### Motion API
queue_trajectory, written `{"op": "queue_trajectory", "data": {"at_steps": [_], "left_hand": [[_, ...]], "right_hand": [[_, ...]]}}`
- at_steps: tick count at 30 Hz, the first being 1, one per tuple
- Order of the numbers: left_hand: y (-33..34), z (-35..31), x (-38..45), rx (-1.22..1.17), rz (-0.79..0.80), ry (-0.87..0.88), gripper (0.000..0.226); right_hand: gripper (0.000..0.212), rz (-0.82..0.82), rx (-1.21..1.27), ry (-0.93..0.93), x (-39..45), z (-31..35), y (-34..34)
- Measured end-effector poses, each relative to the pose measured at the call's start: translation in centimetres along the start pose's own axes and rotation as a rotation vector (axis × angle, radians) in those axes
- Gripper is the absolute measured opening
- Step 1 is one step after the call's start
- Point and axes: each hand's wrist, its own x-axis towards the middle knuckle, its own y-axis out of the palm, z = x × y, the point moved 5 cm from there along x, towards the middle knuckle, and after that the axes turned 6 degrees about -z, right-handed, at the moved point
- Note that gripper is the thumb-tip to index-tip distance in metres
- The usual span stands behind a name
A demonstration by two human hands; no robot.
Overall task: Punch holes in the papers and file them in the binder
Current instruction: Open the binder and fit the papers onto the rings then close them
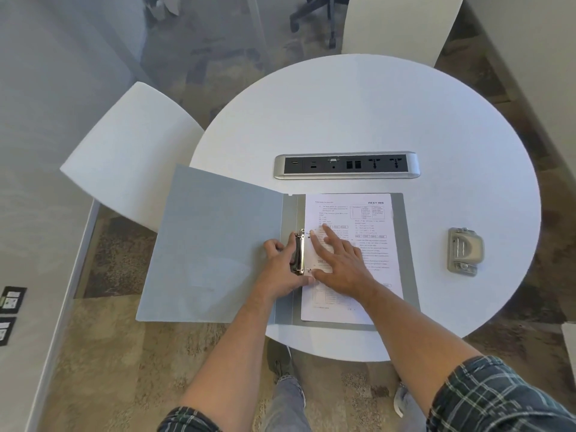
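**Binder, open, with papers on rings**

Binder (218, 244): grey, lying open on the round table (405, 120), left cover overhanging the edge. Papers (367, 244): printed sheets on the right half, header reads "NEXT IAS" (body text too small to read). Left hand (282, 269): fingers closed around the ring clip (298, 252). Right hand (341, 260): open, flat on the papers. Punch (464, 251): grey, well to the right. Socket strip (347, 165): behind the binder.
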Motion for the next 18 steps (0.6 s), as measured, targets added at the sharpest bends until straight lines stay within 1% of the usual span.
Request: {"op": "queue_trajectory", "data": {"at_steps": [5,11,15,18], "left_hand": [[0.5,0.4,0.4,0.023,-0.024,0.024,0.125],[0.6,0.2,0.5,0.004,0.004,0.03,0.124],[0.1,-0.1,0.7,0.024,-0.012,0.015,0.111],[0.0,-0.9,0.4,0.092,-0.035,0.023,0.102]], "right_hand": [[0.085,0.004,0.004,0.01,0.1,0.0,-0.1],[0.085,-0.005,0.009,0.019,0.0,0.2,0.1],[0.085,-0.003,0.01,0.007,0.0,0.1,0.0],[0.085,0.0,0.021,0.003,0.0,0.0,-0.1]]}}
